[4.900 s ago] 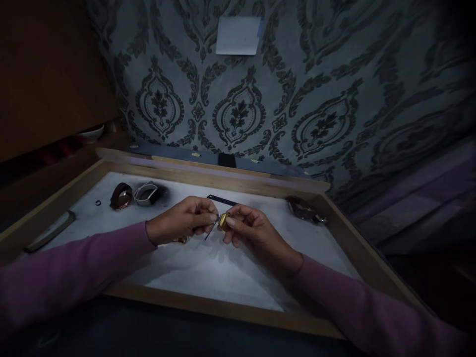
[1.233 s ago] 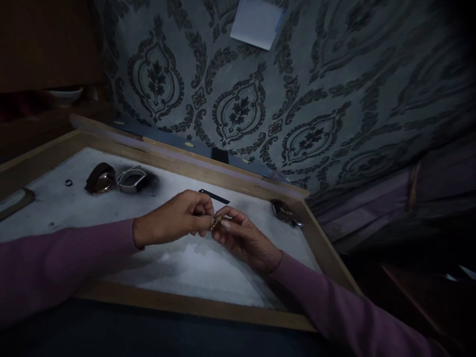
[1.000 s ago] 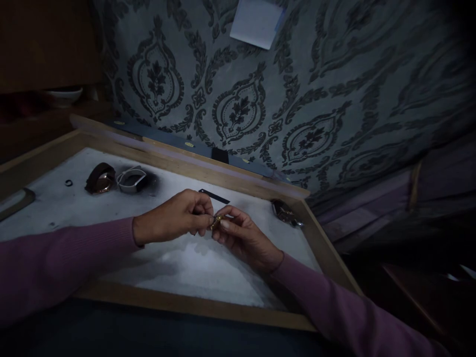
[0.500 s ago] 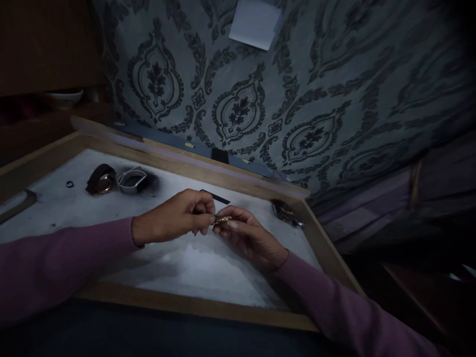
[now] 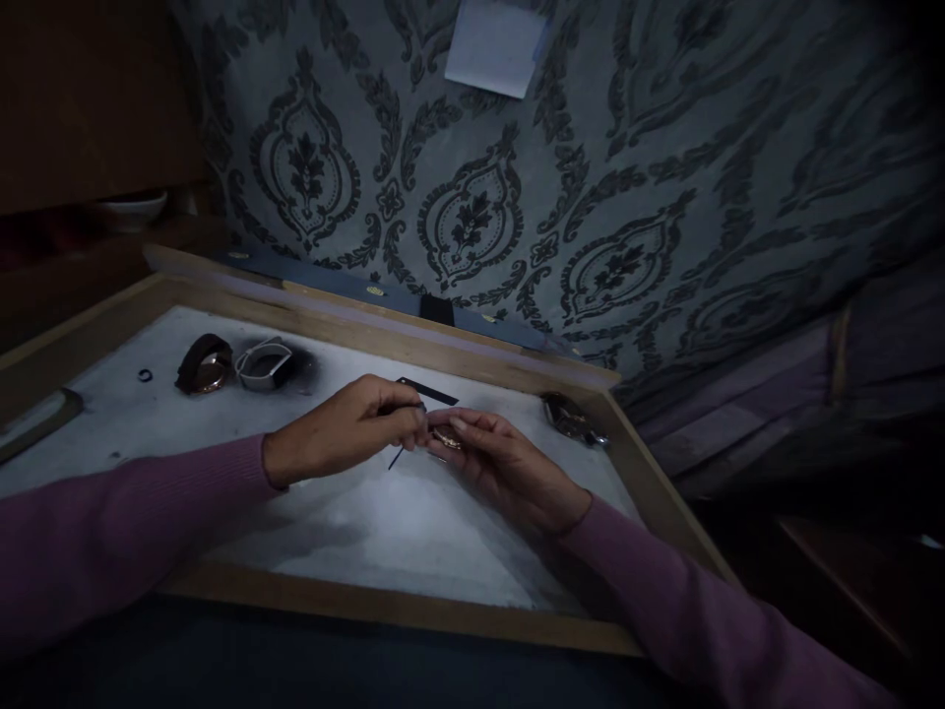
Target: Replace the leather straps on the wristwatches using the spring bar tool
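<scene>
Turned since the earlier frame: one gold piece (image 5: pixel 447 437), held in right hand (image 5: pixel 513 468) over tray (image 5: pixel 399 604).
Seen from my remote post: right hand closed, fingertips gripping the gold piece; left hand (image 5: pixel 350 428) closed on one thin tool (image 5: pixel 396 459), beside it, contact unclear to me. Tray also holds: strip (image 5: pixel 429 391), brown watch (image 5: pixel 203 364), grey watch (image 5: pixel 264 364).
</scene>
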Motion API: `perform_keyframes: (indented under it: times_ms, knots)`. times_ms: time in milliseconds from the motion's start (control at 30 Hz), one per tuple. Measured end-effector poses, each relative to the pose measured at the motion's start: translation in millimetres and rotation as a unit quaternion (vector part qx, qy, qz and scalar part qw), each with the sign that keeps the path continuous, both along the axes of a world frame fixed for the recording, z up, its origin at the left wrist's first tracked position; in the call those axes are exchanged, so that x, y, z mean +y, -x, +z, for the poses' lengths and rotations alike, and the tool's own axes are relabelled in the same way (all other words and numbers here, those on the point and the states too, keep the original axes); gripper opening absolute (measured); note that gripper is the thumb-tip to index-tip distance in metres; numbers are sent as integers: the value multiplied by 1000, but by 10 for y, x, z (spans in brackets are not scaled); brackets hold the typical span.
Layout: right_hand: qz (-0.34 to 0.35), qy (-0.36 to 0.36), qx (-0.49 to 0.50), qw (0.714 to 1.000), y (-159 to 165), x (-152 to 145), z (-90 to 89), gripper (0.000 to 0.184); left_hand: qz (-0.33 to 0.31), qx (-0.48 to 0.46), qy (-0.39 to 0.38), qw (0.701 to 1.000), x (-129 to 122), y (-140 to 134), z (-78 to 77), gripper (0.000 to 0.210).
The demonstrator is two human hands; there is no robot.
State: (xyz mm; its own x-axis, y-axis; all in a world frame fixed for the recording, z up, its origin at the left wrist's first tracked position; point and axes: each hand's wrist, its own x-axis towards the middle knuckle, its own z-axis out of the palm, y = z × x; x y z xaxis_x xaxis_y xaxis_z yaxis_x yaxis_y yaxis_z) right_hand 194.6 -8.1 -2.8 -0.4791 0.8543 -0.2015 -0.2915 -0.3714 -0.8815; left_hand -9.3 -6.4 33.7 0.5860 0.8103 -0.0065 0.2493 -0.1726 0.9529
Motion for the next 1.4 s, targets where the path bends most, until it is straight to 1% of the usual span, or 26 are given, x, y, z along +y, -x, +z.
perform_keyframes:
  times_ms: [100,200,367,433,533,633,700,800,867,933,1033,1067,1167,1267,1333,1400]
  knots:
    - [-13,-3,18,1000,-16,-6,51,28,6,15,-13,1000,4,-5,4,35]
    - [-24,-8,14,1000,-36,-28,104,28,6,22,-18,1000,7,10,-19,46]
    - [-37,-3,13,999,-61,-50,133,25,3,47,-27,999,-8,39,-19,48]
    - [-25,0,13,1000,-65,-47,126,26,0,47,-30,998,-16,35,-11,52]
    - [13,-8,6,1000,-58,-53,113,31,1,53,-14,999,-22,14,-27,64]
    - [44,-9,-19,999,-28,-87,103,30,24,56,10,998,-31,-12,-73,69]
    - [59,-9,-49,997,4,-118,93,28,30,50,13,998,-44,-28,-107,68]
    - [71,-27,-79,994,60,-153,65,34,-12,32,-3,999,-79,-46,-153,66]
    - [75,-47,-83,993,91,-163,42,38,-33,37,-14,999,-111,-56,-175,63]
    - [69,-62,-83,992,111,-165,26,38,-38,62,-32,997,-145,-68,-185,62]
    - [48,-59,-92,993,119,-163,22,33,-48,95,-63,992,-175,-87,-178,64]
    - [42,-60,-98,992,116,-160,25,31,-51,96,-62,992,-174,-92,-171,64]
    - [35,-73,-119,990,94,-146,33,24,-57,61,-14,996,-121,-91,-156,56]
    - [28,-80,-130,988,61,-128,29,23,-63,37,45,996,-26,-66,-154,39]
    - [28,-79,-129,988,41,-120,22,24,-75,42,66,994,26,-43,-161,29]
    - [32,-78,-129,988,26,-116,15,27,-93,43,71,992,51,-26,-173,26]
